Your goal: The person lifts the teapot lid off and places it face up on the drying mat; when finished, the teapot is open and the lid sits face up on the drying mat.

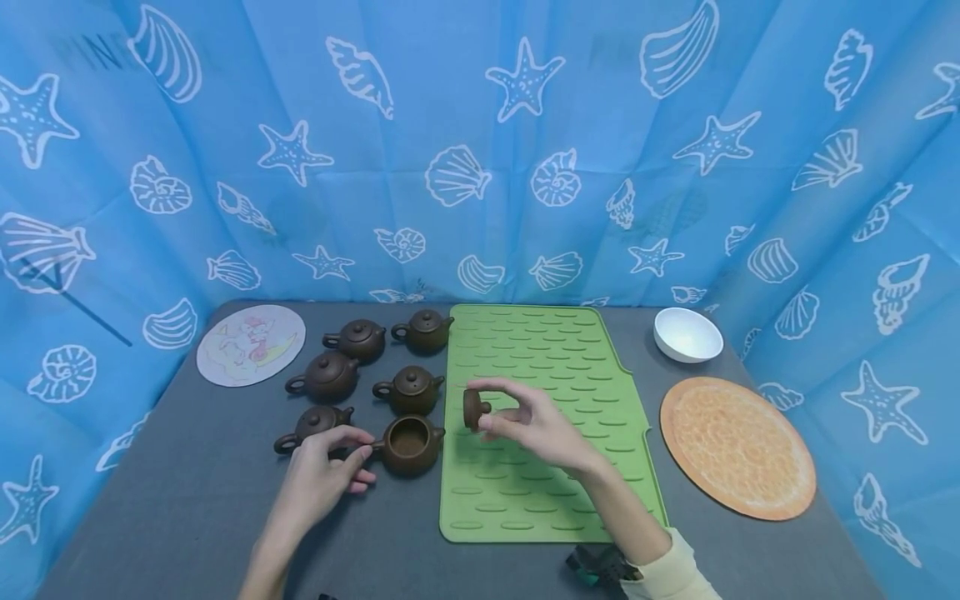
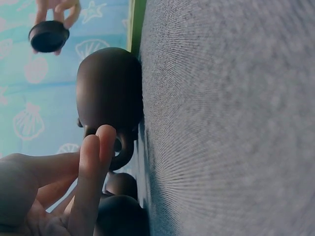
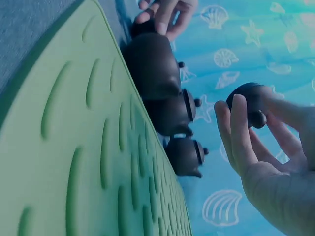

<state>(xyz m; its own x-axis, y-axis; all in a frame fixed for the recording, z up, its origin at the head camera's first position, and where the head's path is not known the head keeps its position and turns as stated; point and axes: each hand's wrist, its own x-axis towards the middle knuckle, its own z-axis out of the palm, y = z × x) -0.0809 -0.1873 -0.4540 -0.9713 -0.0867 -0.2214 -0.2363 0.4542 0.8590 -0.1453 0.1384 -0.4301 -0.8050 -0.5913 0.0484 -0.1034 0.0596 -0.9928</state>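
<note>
An uncovered brown clay teapot (image 1: pixel 414 467) stands at the front of a cluster of teapots, its round mouth facing up. My left hand (image 1: pixel 324 477) pinches its handle between thumb and fingers; the left wrist view shows the teapot body (image 2: pixel 108 91) beyond the fingertips. Over the green mat (image 1: pixel 525 500), my right hand (image 1: pixel 538 423) holds a brown teapot lid (image 1: pixel 472 409) by its edges, tipped on its side with the knob toward the palm. In the right wrist view, the lid (image 3: pixel 252 101) is raised well above the mat, apart from the teapot.
Lidded teapots surround the open one, including one teapot (image 1: pixel 414 392) behind it and another teapot (image 1: pixel 318 421) beside my left hand. A round printed mat (image 1: pixel 251 346) lies back left. At right are a white bowl (image 1: pixel 687 335) and an orange round mat (image 1: pixel 738 450). A dark object (image 1: pixel 600 565) lies near my right sleeve.
</note>
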